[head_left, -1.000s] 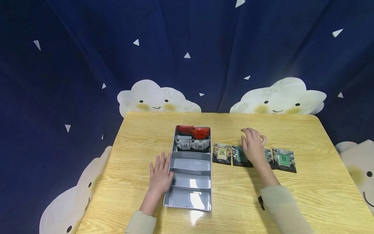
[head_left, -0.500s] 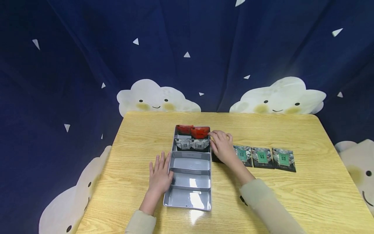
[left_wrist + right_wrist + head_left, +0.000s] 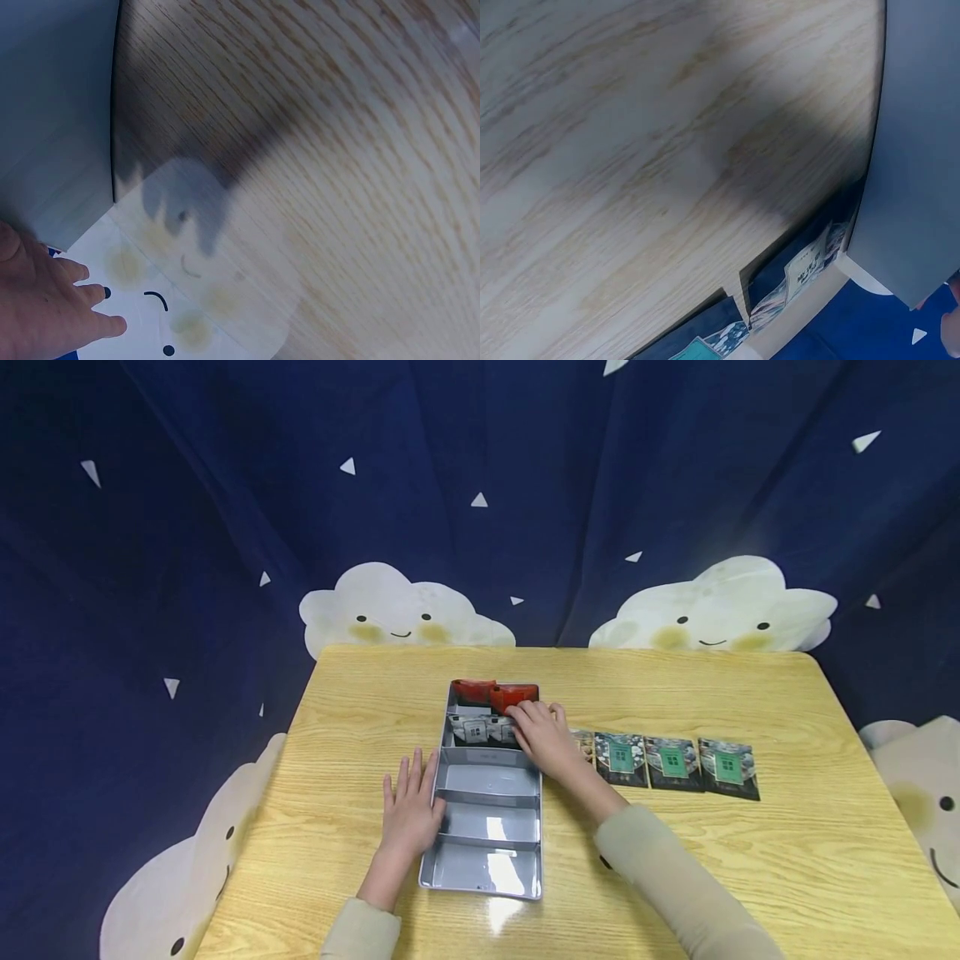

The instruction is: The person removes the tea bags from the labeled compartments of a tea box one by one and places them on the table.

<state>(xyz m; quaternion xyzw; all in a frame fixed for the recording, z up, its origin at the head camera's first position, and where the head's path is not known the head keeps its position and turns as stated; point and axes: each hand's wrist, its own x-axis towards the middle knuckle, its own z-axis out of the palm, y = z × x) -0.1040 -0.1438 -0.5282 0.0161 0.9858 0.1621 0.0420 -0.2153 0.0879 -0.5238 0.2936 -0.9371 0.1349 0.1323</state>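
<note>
A grey compartment box (image 3: 487,868) stands on the table. Its far compartment holds red sachets (image 3: 474,692), and the one nearer holds silver-and-black sachets (image 3: 472,730). My right hand (image 3: 546,739) reaches over the box's right wall, thumb and fingertips at the top of the right silver sachet, partly covering it; I cannot tell whether they pinch it. Fingers spread, my left hand (image 3: 411,818) rests against the left wall, thumb over the rim. In the left wrist view, that hand (image 3: 45,311) shows beside the box's outer wall (image 3: 52,112).
Right of the box, sachets lie in a row: one with a yellowish label (image 3: 582,745), partly behind my right hand, then green-labelled ones (image 3: 621,758). The box's nearer compartments hold nothing. A dark blue curtain (image 3: 555,485) with clouds hangs behind the wooden table (image 3: 787,868).
My right hand has moved left from above the green-labelled sachets, past the yellowish one, to over the silver sachets in the box. My left hand has stayed put.
</note>
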